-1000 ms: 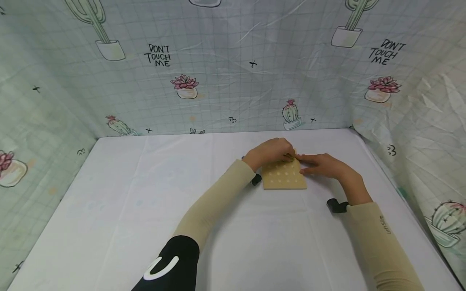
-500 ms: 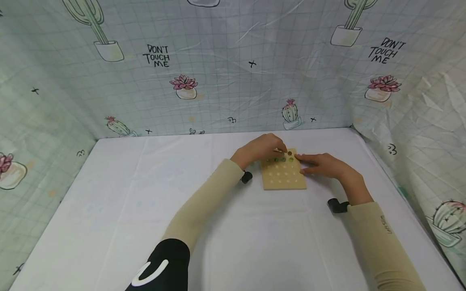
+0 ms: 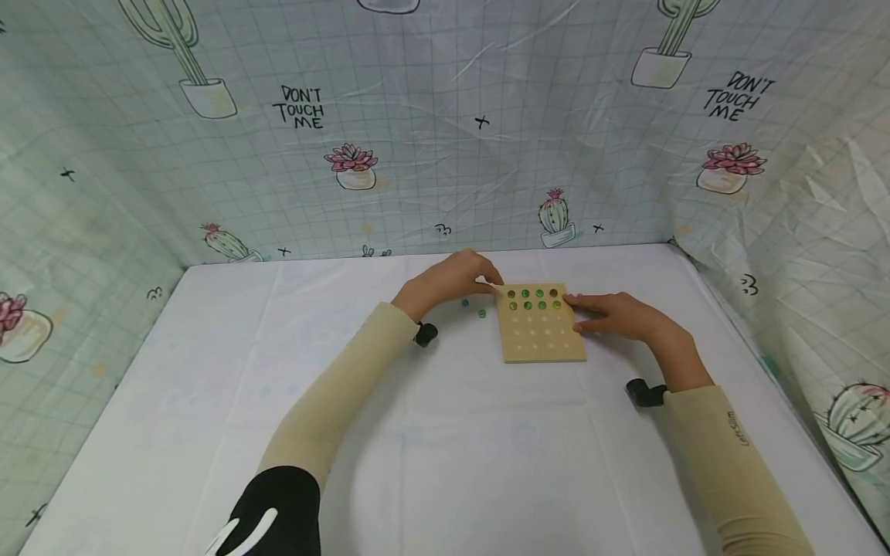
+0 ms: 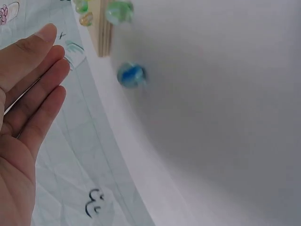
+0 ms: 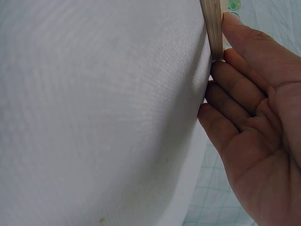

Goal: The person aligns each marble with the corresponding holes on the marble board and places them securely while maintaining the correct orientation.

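A square wooden board point(image 3: 542, 344) with rows of hollows lies on the table, two far rows bearing several green and brownish marbles point(image 3: 541, 305). Just off its far left corner is my left hand point(image 3: 448, 282); in the left wrist view its fingers are loosely extended, with nothing seen between them and the thumb. A loose blue marble point(image 4: 131, 75) and a loose green marble point(image 4: 120, 12) lie on the table left of the board. My right hand point(image 3: 619, 316) rests against the board's right edge, fingers mostly straight. In the right wrist view its fingertips point(image 5: 221, 68) touch the board's edge.
The table point(image 3: 445, 448) has a white cover and ends at a patterned cloth point(image 3: 417, 116) hung behind and on both sides. A small black device point(image 3: 426, 334) sits at the left wrist, another black device point(image 3: 645, 394) at the right.
My left hand has moved left, off the board to beyond its far left corner, uncovering the filled rows and the two loose marbles. The right hand has stayed at the board's edge.
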### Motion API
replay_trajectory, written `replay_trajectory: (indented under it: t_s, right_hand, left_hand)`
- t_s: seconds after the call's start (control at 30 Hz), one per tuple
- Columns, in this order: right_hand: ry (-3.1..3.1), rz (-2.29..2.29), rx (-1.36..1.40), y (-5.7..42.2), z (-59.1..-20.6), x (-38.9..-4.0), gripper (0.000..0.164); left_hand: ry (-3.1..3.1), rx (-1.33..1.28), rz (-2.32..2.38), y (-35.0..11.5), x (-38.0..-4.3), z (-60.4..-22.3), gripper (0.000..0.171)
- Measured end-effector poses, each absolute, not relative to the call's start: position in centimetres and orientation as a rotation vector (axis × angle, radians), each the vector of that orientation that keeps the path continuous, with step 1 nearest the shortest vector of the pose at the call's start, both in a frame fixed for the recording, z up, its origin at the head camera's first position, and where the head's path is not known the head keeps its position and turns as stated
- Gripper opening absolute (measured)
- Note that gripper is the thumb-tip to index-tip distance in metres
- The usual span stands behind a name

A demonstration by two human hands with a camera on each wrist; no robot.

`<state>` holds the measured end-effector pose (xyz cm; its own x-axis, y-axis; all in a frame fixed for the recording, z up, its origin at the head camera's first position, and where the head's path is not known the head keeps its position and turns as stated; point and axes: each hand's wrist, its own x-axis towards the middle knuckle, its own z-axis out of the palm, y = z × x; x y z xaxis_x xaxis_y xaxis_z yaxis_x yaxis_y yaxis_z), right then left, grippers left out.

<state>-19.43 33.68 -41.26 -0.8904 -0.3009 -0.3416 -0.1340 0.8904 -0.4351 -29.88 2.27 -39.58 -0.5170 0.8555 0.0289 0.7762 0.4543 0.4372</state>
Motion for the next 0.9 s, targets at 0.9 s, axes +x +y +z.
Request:
replay_trajectory:
  t_s: [0.9]
  right_hand:
    - [2.662, -0.560, -0.322, 33.7, -41.5, -19.4, 0.072]
  left_hand:
    - [2.529, 1.312, 0.558, -3.3, -30.1, -41.6, 0.023]
